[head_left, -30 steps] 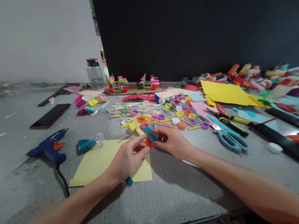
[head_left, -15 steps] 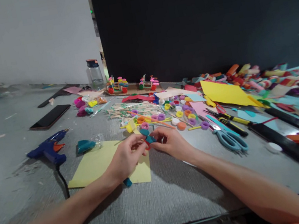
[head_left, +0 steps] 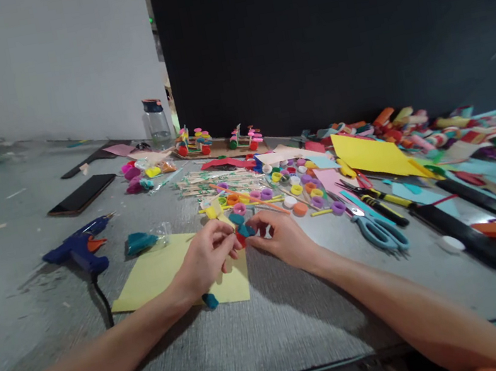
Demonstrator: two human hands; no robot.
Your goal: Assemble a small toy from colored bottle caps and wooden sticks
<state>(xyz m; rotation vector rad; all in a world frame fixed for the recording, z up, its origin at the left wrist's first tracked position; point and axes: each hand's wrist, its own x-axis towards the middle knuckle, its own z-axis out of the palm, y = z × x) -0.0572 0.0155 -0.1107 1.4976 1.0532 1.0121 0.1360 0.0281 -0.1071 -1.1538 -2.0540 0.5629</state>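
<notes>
In the middle of the head view, my right hand (head_left: pixel 284 240) pinches a small teal and red piece (head_left: pixel 244 231), which looks like modelling clay with a red part below. My left hand (head_left: pixel 207 256) is curled beside it, thumb and fingers bent together, fingertips close to the red part. Whether something small sits in those left fingers I cannot make out. Beneath the left hand lies a yellow sheet of paper (head_left: pixel 150 282), with a teal lump (head_left: pixel 210 301) near the left wrist. An opened packet of teal clay (head_left: pixel 140 242) rests on the sheet's far left corner.
A blue glue gun (head_left: pixel 78 244) and a phone (head_left: pixel 81 195) lie at left. Colored bottle caps (head_left: pixel 297 189), wooden sticks (head_left: pixel 218 181) and scissors (head_left: pixel 381 232) spread ahead and right. Two small toy cars (head_left: pixel 194 142) and a water bottle (head_left: pixel 156 123) stand at the back.
My left hand has drawn slightly left, its fingertips easing away from the teal and red piece. My right hand keeps hold of the piece, which has shifted slightly.
</notes>
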